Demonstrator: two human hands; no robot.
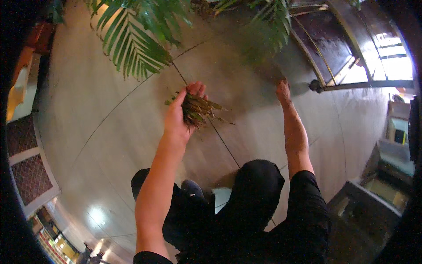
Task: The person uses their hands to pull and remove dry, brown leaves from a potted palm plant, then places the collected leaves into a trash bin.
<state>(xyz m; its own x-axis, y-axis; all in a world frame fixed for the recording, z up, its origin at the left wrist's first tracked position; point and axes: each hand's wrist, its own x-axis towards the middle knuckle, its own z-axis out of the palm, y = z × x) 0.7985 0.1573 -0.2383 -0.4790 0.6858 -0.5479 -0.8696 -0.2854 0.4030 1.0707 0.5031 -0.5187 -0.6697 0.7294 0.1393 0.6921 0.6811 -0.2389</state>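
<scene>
A bundle of dry brown and green leaf scraps [197,110] lies in my left hand [179,114], its thumb and fingers curled around it above the tiled floor [132,125]. Further right, my right hand [283,90] reaches down and away over the floor; something small and brown shows at its fingertips, too blurred to name, and I cannot tell whether it is held. Green palm fronds [132,49] hang ahead of my left hand, and more fronds [270,26] are beyond my right hand.
A metal-framed piece of furniture with a dark caster [316,85] stands at the upper right. At the lower right is a dark box-like object [366,201]. Mesh panels in a pale frame [33,175] stand at the left. My knees and one shoe [193,190] are below my hands.
</scene>
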